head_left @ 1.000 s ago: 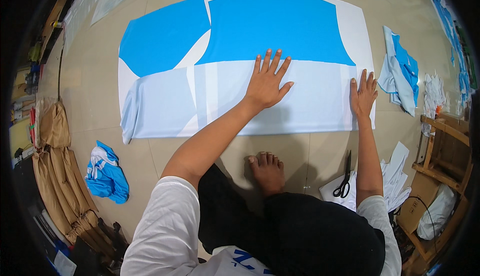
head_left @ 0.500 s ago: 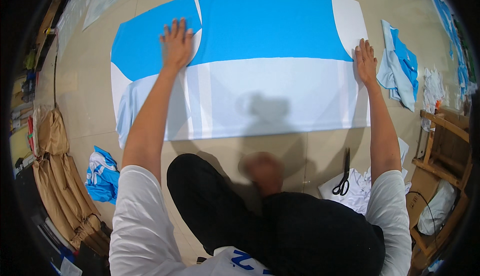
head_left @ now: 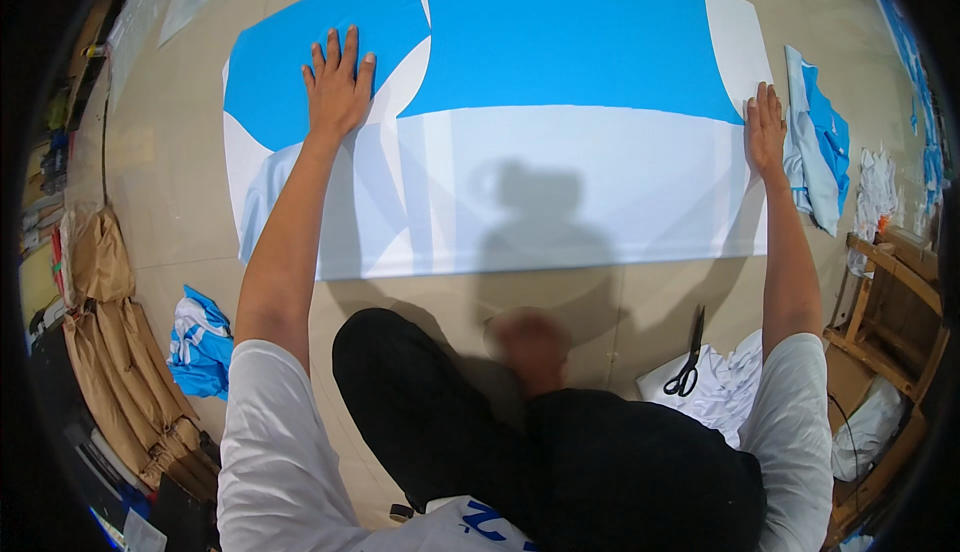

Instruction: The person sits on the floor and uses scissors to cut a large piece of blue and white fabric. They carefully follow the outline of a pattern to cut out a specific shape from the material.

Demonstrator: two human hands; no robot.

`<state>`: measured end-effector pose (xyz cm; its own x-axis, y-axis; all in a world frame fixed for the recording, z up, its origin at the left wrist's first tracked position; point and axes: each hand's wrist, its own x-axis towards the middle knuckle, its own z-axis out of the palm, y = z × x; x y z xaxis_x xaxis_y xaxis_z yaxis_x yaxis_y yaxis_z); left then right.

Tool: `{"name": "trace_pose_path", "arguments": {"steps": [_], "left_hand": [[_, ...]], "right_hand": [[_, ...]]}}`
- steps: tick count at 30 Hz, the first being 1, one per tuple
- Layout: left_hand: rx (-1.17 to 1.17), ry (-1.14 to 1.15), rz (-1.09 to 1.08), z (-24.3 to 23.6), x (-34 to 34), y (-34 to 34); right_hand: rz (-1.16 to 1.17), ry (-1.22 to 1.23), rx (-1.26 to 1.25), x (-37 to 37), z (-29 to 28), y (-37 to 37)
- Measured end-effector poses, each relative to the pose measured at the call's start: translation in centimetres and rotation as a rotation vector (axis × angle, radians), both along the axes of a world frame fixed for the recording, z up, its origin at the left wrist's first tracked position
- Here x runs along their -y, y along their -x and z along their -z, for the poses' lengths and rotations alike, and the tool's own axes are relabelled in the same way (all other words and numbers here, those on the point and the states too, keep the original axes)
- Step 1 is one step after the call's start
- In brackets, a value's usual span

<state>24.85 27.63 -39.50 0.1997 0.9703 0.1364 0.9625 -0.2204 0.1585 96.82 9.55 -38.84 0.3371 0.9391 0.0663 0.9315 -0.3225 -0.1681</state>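
Observation:
A wide piece of blue and white fabric lies spread on the tiled floor, with its pale, see-through lower part nearest me. Flat on the blue area at the left rests my left hand, fingers spread. My right hand presses on the fabric's right edge, where blue meets white, with its fingers stretched out and close together. Neither hand grips anything. The pale cloth is rumpled beneath my left forearm.
Black scissors lie on crumpled white cloth at the lower right. Blue and white scraps lie left and right. A wooden frame stands at the right, brown wrapped bundles at the left. My bare foot is near the fabric.
My right hand and the fabric's right side have moved right. My left hand has shifted slightly left with its fingers spread wider. The fabric reaches a little farther up the view.

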Motion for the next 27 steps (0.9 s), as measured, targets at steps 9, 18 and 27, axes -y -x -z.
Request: {"name": "trace_pose_path", "arguments": {"steps": [9, 18, 27], "left_hand": [[0.132, -0.072, 0.114, -1.7, 2.4, -0.3], [0.036, 0.019, -0.037, -1.4, 8.9, 0.9], [0.056, 0.05, -0.031, -1.5, 9.6, 2.3]], "right_hand": [[-0.03, -0.147, -0.177, 0.7, -0.4, -0.6], [-0.007, -0.121, -0.111, 6.9, -0.5, -4.1], [-0.028, -0.114, 0.024, 6.5, -0.2, -2.6]]}}
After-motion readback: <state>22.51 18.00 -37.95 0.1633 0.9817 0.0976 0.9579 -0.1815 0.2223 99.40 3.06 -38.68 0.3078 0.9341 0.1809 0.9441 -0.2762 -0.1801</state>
